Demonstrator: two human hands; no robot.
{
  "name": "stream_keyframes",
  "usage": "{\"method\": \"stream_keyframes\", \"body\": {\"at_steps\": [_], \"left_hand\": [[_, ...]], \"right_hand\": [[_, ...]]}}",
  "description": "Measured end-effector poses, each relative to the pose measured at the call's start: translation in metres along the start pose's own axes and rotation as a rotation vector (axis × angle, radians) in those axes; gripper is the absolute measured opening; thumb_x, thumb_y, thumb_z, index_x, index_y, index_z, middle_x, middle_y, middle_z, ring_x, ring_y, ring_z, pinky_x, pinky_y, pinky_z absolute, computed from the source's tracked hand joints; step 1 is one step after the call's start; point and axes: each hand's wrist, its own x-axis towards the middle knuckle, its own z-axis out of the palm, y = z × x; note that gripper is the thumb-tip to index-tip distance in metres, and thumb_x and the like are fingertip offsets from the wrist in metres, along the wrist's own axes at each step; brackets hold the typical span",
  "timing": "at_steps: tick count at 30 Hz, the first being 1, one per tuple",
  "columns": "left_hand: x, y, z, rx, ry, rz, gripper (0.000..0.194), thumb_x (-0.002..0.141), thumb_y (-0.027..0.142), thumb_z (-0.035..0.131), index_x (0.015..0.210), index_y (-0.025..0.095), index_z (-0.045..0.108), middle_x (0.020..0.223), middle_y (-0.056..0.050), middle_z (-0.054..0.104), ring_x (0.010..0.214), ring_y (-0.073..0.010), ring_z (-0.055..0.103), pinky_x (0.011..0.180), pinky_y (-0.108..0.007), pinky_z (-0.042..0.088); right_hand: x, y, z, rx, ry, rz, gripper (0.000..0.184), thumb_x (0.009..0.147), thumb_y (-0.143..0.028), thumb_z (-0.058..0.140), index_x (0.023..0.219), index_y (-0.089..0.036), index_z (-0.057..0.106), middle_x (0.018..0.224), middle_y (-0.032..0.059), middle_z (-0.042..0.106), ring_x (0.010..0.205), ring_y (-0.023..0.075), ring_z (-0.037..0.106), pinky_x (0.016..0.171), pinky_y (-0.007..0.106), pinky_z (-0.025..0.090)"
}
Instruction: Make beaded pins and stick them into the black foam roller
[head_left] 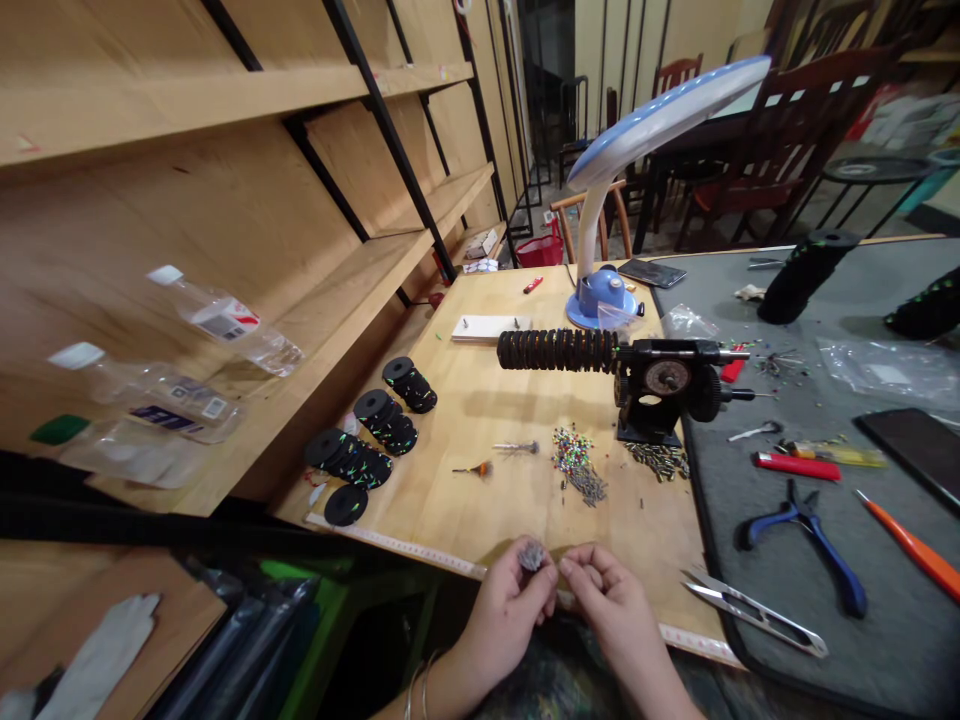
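Close to the table's front edge, my left hand (516, 592) is closed around a small grey bundle (532, 555) of thin pieces whose kind I cannot make out. Just beside it, my right hand (606, 590) has thumb and finger pinched together; whatever sits between them is too small to name. Beyond my hands lie a pile of colourful beads (573, 447) and small grey metal parts (589, 486). To their left rest a thin pin-like bundle (516, 447) and an orange-tipped feathery piece (474, 469).
A black winding device (651, 380) carries a row of black foam discs (556, 350). Stacked black foam spools (386, 420) stand at left. A blue desk lamp (600, 298) rises behind. Blue pliers (806, 530), thread snips (757, 610) and an orange tool (911, 545) lie on the grey mat (780, 560).
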Motion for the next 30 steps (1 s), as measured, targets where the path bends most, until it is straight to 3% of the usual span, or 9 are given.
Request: {"method": "stream_keyframes", "body": {"at_steps": [14, 20, 30], "left_hand": [[-0.002, -0.002, 0.008, -0.162, 0.023, -0.065, 0.033, 0.08, 0.046, 0.063, 0.076, 0.019, 0.046, 0.054, 0.006, 0.048, 0.05, -0.0091, 0.045, 0.048, -0.021, 0.033], [-0.004, 0.0, 0.006, -0.034, -0.036, -0.008, 0.034, 0.082, 0.048, 0.061, 0.075, 0.019, 0.046, 0.055, 0.006, 0.046, 0.049, -0.0089, 0.042, 0.049, -0.021, 0.034], [-0.005, 0.0, 0.002, -0.037, -0.067, -0.019, 0.033, 0.082, 0.048, 0.061, 0.076, 0.019, 0.046, 0.053, 0.006, 0.046, 0.048, -0.0093, 0.041, 0.05, -0.022, 0.034]], "right_hand": [[-0.001, -0.003, -0.001, -0.015, 0.023, -0.001, 0.052, 0.057, -0.064, 0.077, 0.069, -0.018, 0.055, 0.042, -0.012, 0.037, 0.039, 0.0058, 0.032, 0.042, 0.018, 0.024], [-0.002, -0.011, -0.004, 0.008, 0.042, 0.031, 0.046, 0.064, -0.06, 0.075, 0.072, -0.02, 0.051, 0.038, -0.016, 0.026, 0.036, 0.0034, 0.015, 0.038, 0.017, 0.011], [0.0, -0.014, -0.005, 0.034, 0.04, 0.032, 0.05, 0.063, -0.064, 0.072, 0.072, -0.023, 0.045, 0.038, -0.0168, 0.024, 0.036, 0.0034, 0.012, 0.036, 0.017, 0.009]]}}
